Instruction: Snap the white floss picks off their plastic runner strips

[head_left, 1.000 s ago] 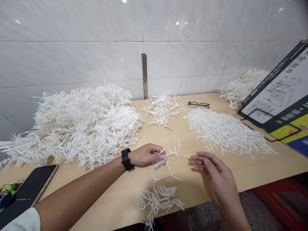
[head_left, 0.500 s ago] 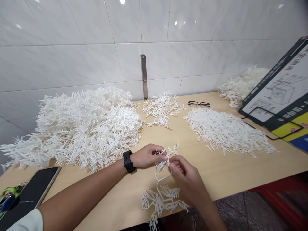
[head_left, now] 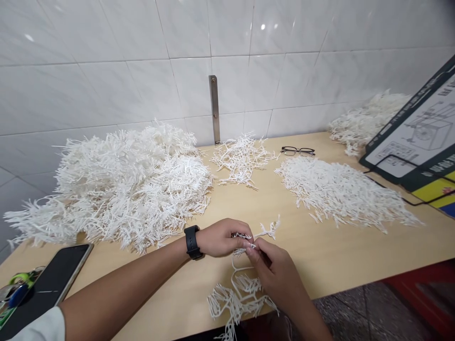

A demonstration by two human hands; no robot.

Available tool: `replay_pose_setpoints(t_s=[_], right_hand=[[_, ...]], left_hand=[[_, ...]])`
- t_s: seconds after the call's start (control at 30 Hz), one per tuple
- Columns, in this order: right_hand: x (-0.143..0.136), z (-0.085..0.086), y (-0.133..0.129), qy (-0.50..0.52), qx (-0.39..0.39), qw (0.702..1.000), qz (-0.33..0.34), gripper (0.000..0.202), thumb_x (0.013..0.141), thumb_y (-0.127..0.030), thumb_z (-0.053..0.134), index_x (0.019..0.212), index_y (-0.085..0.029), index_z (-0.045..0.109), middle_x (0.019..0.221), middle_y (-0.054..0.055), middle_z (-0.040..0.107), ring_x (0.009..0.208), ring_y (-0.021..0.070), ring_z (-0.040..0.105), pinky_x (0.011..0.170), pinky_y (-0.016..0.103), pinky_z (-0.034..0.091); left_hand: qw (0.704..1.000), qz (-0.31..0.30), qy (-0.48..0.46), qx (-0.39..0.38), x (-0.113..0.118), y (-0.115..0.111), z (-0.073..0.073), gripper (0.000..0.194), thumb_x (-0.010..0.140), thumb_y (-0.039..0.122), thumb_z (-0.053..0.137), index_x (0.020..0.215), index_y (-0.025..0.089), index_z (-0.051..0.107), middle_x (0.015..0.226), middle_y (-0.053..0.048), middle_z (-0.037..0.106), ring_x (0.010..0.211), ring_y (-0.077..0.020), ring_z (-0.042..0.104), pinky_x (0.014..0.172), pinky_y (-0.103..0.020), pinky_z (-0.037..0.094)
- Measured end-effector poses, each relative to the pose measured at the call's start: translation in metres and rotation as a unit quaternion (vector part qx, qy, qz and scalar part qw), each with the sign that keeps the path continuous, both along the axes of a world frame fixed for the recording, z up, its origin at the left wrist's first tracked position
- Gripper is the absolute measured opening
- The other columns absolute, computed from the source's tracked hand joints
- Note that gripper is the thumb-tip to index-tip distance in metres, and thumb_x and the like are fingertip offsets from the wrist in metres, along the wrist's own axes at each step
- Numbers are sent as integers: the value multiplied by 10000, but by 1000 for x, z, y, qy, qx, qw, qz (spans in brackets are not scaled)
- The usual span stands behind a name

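Observation:
My left hand [head_left: 227,237], with a black watch on the wrist, pinches a white branched plastic strand [head_left: 272,228] that looks like a sprue with thin twigs. Against its fingertips, my right hand [head_left: 272,263] is closed on the same piece; the exact spot between the fingers is hidden. A thin white stem runs down from the hands to a lower twiggy cluster [head_left: 238,298], which hangs over the table's front edge.
A big heap of white branched pieces [head_left: 135,184] lies left, a small bare-twig pile [head_left: 243,158] mid-back, and a flat pile of short bits [head_left: 344,189] right. Glasses [head_left: 297,151], a phone [head_left: 66,270], keys [head_left: 17,293] and a leaning printed box [head_left: 419,137] surround them.
My hands have come closer together, the right fingertips now meeting the left thumb. The upper twig tip has shifted right and slightly down. The camera view has shifted slightly.

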State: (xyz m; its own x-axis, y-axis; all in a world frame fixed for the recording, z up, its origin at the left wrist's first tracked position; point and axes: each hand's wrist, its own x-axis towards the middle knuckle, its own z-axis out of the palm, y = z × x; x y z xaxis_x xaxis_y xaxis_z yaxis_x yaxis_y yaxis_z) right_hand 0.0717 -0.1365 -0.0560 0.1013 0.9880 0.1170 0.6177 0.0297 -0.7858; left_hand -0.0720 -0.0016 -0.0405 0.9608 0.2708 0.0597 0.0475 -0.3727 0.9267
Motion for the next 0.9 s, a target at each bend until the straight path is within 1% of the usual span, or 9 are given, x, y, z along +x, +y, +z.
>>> replay_pose_setpoints(t_s=[0.2,0.4,0.5,0.57,0.67,0.73,0.8,0.83,0.9], right_hand=[[-1,1,-2,-3,-7,999,39,384,952,-368,416,618,-198,333,581,-22,439,578,126,410,575,261,281],[3,4,-2,11,-20,995,93,297,848,-207,451,593,-191,298,555,-34,397,578,119,378,593,264,275],[10,4,-6,66,-24,990,120,263,816,-208,451,592,-196,314,584,-24,405,611,130,392,603,262,300],[16,3,-10,140,-33,982,123,272,844,-266,446,601,-200,344,603,-19,404,613,134,402,593,260,321],[29,3,-14,228,-37,971,66,350,911,-394,436,620,-204,391,602,-20,408,586,133,411,570,260,348],[43,6,-12,228,-20,974,-9,382,921,-441,444,622,-203,424,600,-11,444,591,141,443,577,265,372],[61,9,-8,164,19,978,-128,346,902,-451,478,670,-197,511,654,20,537,643,167,502,613,281,403],[69,10,-6,114,42,973,-196,304,887,-452,497,752,-192,577,738,46,598,694,187,534,645,296,419],[82,12,-1,7,84,949,-304,337,859,-443,525,1038,-179,635,1012,114,654,852,240,575,732,343,441]], left_hand=[[997,-66,-25,11,-1,2,1,390,929,490,506,772,151,617,914,-117,650,860,-178,587,844,-300,469],[990,-129,-23,46,-2,6,0,384,921,484,525,749,162,643,872,-123,676,868,-195,590,851,-314,465],[991,-134,-14,9,-3,10,1,381,907,492,546,770,158,666,884,-129,676,858,-195,603,846,-312,474],[993,-111,-11,-36,-3,13,3,377,896,495,565,787,149,669,895,-129,665,855,-192,607,831,-308,483],[996,-43,-11,-82,-4,16,4,372,870,497,608,805,135,663,917,-120,652,858,-186,601,816,-308,482],[994,-5,-3,-109,-5,16,3,371,852,493,635,825,124,663,918,-116,652,842,-178,595,793,-300,477],[990,15,10,-137,-6,17,1,375,839,488,654,841,113,661,891,-107,655,798,-161,583,765,-287,466],[989,24,16,-145,-6,17,0,376,836,487,658,845,111,658,869,-97,655,774,-151,574,751,-278,459],[987,40,25,-152,-6,16,-2,374,830,485,665,849,112,654,829,-76,649,734,-132,551,723,-260,442]])
